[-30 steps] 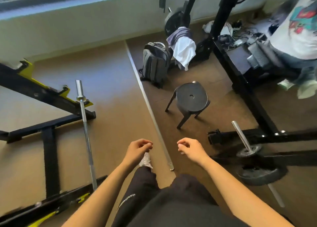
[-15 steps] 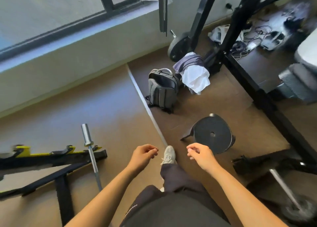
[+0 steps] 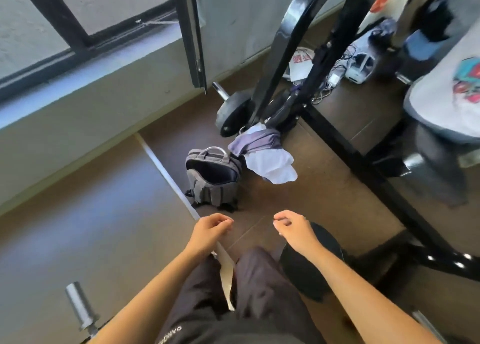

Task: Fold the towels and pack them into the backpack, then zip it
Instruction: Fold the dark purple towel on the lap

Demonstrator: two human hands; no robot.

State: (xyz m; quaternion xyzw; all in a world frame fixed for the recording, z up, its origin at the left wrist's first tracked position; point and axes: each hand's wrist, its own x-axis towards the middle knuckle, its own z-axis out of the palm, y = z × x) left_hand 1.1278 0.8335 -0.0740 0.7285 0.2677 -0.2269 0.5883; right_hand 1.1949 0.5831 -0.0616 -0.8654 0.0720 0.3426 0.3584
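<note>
On the dark floor [image 3: 324, 203] ahead, just right of a pale floor strip [image 3: 166, 173], the grey backpack [image 3: 213, 187] stands upright with its top unzipped and its dark inside showing. Just beside its far right corner, perhaps touching it, the towels [image 3: 263, 159], one purple-grey and one white, hang in a loose, unfolded heap over the foot of the black rack [image 3: 337, 141]. Compared with a second ago, the backpack and towels sit much nearer in view, and the black stool [image 3: 306, 273] that stood ahead now lies under the right forearm: the person has walked up to the work. The left hand [image 3: 209, 230] and right hand [image 3: 293, 226] are held out in front, fingers loosely curled, holding nothing. By my judgement the task proper has not begun, since no towel is folded or packed; with the approach nearly done, the next call is likely a reach far and right for the towels
</note>
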